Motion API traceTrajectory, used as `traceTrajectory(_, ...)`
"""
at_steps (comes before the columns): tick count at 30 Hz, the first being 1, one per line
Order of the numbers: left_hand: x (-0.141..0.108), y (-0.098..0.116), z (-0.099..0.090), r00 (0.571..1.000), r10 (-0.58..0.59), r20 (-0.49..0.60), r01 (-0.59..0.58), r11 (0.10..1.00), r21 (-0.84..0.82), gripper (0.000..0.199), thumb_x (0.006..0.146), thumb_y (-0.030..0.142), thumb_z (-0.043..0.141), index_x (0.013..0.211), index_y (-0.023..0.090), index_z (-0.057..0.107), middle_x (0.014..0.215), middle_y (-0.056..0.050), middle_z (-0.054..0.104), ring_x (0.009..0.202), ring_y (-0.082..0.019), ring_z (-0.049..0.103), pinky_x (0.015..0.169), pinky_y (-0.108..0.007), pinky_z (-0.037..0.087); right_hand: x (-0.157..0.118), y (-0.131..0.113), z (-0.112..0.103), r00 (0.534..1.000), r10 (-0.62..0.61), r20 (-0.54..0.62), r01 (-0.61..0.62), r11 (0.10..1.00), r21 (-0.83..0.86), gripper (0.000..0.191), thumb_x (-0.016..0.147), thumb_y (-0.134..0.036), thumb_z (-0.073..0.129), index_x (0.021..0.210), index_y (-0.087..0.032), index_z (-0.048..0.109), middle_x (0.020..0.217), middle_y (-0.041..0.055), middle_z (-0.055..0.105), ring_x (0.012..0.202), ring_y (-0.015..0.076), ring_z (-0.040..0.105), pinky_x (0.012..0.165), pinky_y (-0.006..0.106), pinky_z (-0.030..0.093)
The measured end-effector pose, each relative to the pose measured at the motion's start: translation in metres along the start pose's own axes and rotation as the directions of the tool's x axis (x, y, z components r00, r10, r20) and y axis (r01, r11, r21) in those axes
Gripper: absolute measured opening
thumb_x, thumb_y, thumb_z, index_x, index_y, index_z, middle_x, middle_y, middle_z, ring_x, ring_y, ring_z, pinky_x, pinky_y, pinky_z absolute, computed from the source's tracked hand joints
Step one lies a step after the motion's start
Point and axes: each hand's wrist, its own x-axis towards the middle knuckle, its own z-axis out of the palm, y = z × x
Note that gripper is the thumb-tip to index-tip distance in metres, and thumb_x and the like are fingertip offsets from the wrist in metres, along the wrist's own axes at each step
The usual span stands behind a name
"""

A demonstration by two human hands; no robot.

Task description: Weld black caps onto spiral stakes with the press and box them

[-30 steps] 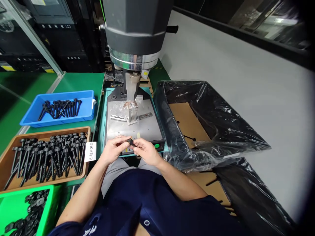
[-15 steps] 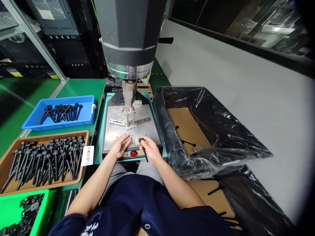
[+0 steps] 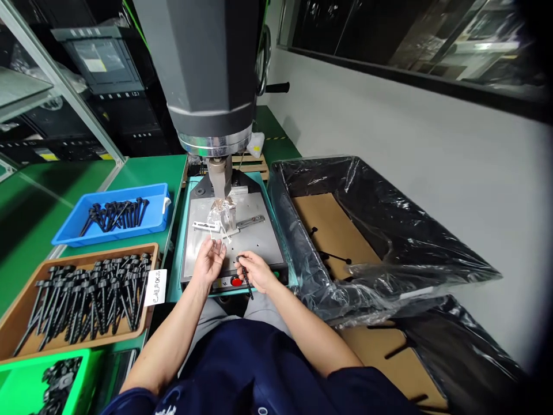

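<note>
My right hand is closed on a black ribbed rod with a wider head, its shaft hanging down near the front edge of the metal plate. My left hand is palm up over the plate, fingers loosely curled and apart, with no part visible in it. Just beyond its fingertips stands a small metal fixture, partly covered by crinkled clear plastic film. I cannot tell whether the fingers touch the film. Above the fixture hangs the metal tip of a large grey machine head.
Left stand a blue tray and a brown tray, both with black rods, and a green bin of small black parts. Right is a plastic-lined box with cardboard and a few rods. A red button fronts the plate.
My left hand has turned more palm up and its fingers have spread, nearer the fixture. The right hand still holds the rod. A pale yellowish piece between the hands is no longer visible. The view has shifted.
</note>
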Motion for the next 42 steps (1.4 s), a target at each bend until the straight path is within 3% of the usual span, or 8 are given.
traceTrajectory(4,-0.007,0.013,0.02,0.984,0.061,0.17,-0.076,0.994,0.084,0.033,0.073,0.008,0.076,0.103,0.019,0.065,0.079,0.002,0.069,0.079,-0.013,0.069,0.081,-0.03,0.055,0.028,-0.002,0.019,0.989,-0.014,0.148,0.007,0.999,0.048,0.046,0.065,-0.047,0.083,0.096,-0.018,0.064,0.079,0.0026,0.067,0.06,0.011,0.058,0.056,0.025,0.05)
traceTrajectory(9,-0.006,0.027,0.038,0.972,0.126,0.197,-0.163,0.969,0.186,0.051,0.067,0.011,0.081,0.113,0.017,0.062,0.08,0.0,0.069,0.075,-0.013,0.07,0.074,-0.026,0.057,0.075,-0.029,0.038,0.939,-0.324,0.115,0.331,0.943,-0.039,0.039,0.069,-0.042,0.079,0.099,-0.02,0.068,0.086,0.002,0.065,0.073,0.0146,0.061,0.069,0.03,0.054)
traceTrajectory(13,-0.006,0.034,0.043,0.958,0.163,0.237,-0.223,0.941,0.255,0.066,0.067,0.011,0.081,0.126,0.019,0.055,0.08,0.001,0.069,0.068,-0.009,0.067,0.062,-0.019,0.054,0.096,-0.06,0.038,0.757,-0.654,0.008,0.607,0.699,-0.378,0.032,0.073,-0.031,0.072,0.104,-0.022,0.071,0.103,0.0053,0.064,0.093,0.0196,0.062,0.083,0.033,0.053)
traceTrajectory(18,-0.001,0.041,0.05,0.94,0.207,0.27,-0.285,0.913,0.292,0.083,0.067,0.012,0.082,0.139,0.028,0.045,0.078,0.005,0.068,0.063,-0.007,0.064,0.06,-0.017,0.052,0.107,-0.075,0.042,0.626,-0.779,-0.032,0.616,0.519,-0.592,0.03,0.074,-0.028,0.072,0.104,-0.023,0.075,0.118,0.0088,0.057,0.114,0.0232,0.056,0.101,0.034,0.046)
traceTrajectory(23,0.006,0.049,0.056,0.923,0.231,0.307,-0.322,0.901,0.291,0.091,0.064,0.012,0.083,0.144,0.03,0.041,0.077,0.005,0.067,0.06,-0.007,0.062,0.058,-0.017,0.05,0.126,-0.077,0.059,0.684,-0.723,-0.094,0.616,0.642,-0.455,0.03,0.073,-0.033,0.072,0.101,-0.022,0.075,0.119,0.0073,0.061,0.111,0.022,0.06,0.097,0.03,0.049)
traceTrajectory(29,0.011,0.053,0.054,0.923,0.243,0.299,-0.33,0.9,0.286,0.095,0.064,0.013,0.084,0.146,0.027,0.038,0.075,0.003,0.067,0.059,-0.008,0.061,0.056,-0.018,0.049,0.139,-0.086,0.065,0.83,-0.547,-0.103,0.498,0.812,-0.304,0.044,0.065,-0.034,0.076,0.106,-0.019,0.069,0.101,0.0045,0.07,0.093,0.0207,0.066,0.086,0.033,0.053)
traceTrajectory(35,0.014,0.053,0.048,0.927,0.238,0.291,-0.324,0.899,0.295,0.091,0.064,0.013,0.084,0.144,0.026,0.041,0.075,0.004,0.066,0.059,-0.008,0.062,0.055,-0.017,0.049,0.139,-0.094,0.058,0.789,-0.613,-0.034,0.555,0.735,-0.389,0.024,0.073,-0.03,0.069,0.096,-0.022,0.073,0.107,0.0033,0.071,0.104,0.021,0.064,0.096,0.034,0.049)
traceTrajectory(42,0.017,0.054,0.043,0.931,0.23,0.282,-0.315,0.897,0.309,0.091,0.063,0.013,0.084,0.143,0.027,0.042,0.074,0.005,0.065,0.061,-0.008,0.063,0.055,-0.016,0.049,0.138,-0.092,0.06,0.865,-0.497,-0.062,0.471,0.849,-0.241,0.029,0.065,-0.022,0.073,0.094,-0.02,0.071,0.091,0.0009,0.072,0.089,0.0186,0.065,0.083,0.029,0.052)
